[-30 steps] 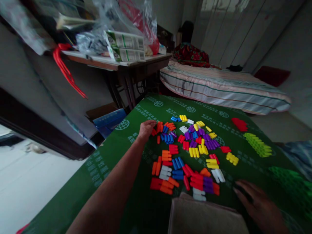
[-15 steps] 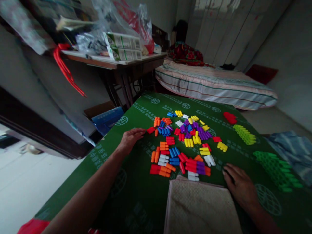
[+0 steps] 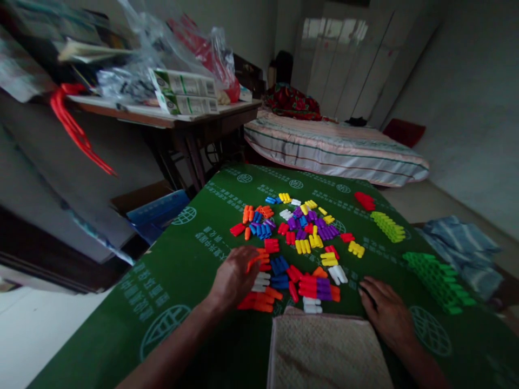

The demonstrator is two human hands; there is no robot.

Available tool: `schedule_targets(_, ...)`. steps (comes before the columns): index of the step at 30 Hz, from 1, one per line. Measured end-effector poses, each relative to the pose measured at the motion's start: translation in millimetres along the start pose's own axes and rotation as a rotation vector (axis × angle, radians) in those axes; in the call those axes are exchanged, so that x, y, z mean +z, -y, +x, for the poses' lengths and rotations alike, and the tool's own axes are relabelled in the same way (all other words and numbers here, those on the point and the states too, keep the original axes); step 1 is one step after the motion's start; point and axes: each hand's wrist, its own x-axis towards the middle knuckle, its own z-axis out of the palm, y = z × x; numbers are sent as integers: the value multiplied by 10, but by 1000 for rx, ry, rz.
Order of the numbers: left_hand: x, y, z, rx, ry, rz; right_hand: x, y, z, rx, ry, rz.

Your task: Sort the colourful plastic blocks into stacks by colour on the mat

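My left hand (image 3: 237, 273) is over the near left side of a spread of plastic building blocks, its fingers curled round an orange block (image 3: 255, 262). The hand partly covers the white blocks (image 3: 261, 281) and orange-red blocks beneath it. Blue blocks (image 3: 279, 266) lie just to its right, and a red block (image 3: 272, 246) lies beyond its fingertips. My right hand (image 3: 387, 310) rests on the green table right of the cloth, fingers loosely extended and holding nothing. Nearest to it is a white block (image 3: 338, 274). A joined red, purple and orange row (image 3: 320, 288) lies further left.
A folded beige cloth (image 3: 326, 351) lies at the near edge of the green table (image 3: 203, 335). Stacked green blocks (image 3: 440, 281), lime blocks (image 3: 388, 226) and red blocks (image 3: 364, 201) line the right side. A cluttered desk (image 3: 170, 116) and a bed (image 3: 332, 151) stand beyond.
My left hand has moved right and nearer, from beside the far left red block onto the orange blocks, and its fingers have closed. The view has shifted slightly; my right hand stays put.
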Motion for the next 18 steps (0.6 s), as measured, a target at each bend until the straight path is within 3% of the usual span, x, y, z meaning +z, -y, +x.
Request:
schedule_targets(5,497,-446,-348,428,351,298,-32,13,20,11,32,10)
schedule_targets(10,818,-482,-560,500,578,425,-38,23,29,28,28,30)
schedule_targets(13,841,-401,-621,518,565,463,-33,36,27,38,27,28)
schedule_targets(18,682,-413,-645,493,563,579,-18,59,16,58,22,31)
